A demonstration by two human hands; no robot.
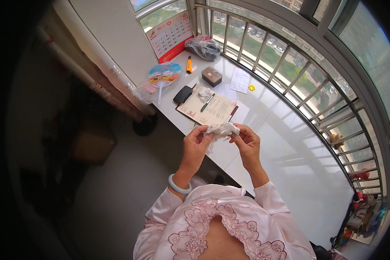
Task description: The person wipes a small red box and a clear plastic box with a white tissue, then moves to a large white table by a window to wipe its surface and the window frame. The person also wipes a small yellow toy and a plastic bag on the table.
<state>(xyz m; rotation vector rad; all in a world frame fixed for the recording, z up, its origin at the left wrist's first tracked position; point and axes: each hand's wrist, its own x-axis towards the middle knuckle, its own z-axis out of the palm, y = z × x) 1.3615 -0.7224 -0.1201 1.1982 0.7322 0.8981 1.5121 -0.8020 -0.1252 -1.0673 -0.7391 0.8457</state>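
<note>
Between my two hands is a crumpled white tissue (221, 130), held up over the front edge of the white table (276, 143). My left hand (196, 143) pinches its left end, with a loose tail hanging below the thumb. The other end is gripped between the thumb and fingers of my right hand (246, 143). Just beyond them an open notebook (191, 105) with handwriting lies on the table. On its pages rest a dark pen (207, 102) and a second crumpled tissue (205, 94). A black case (183, 95) overlaps the notebook's left edge.
Behind the notebook are a small lidded box (212, 76), a printed sheet (240, 80), and a yellow piece (251, 87). Further left lie an orange utility knife (189, 64) and a hand fan (164, 74). A calendar (170, 39) leans by a plastic bag (203, 48). Metal window bars (282, 65) line the far side.
</note>
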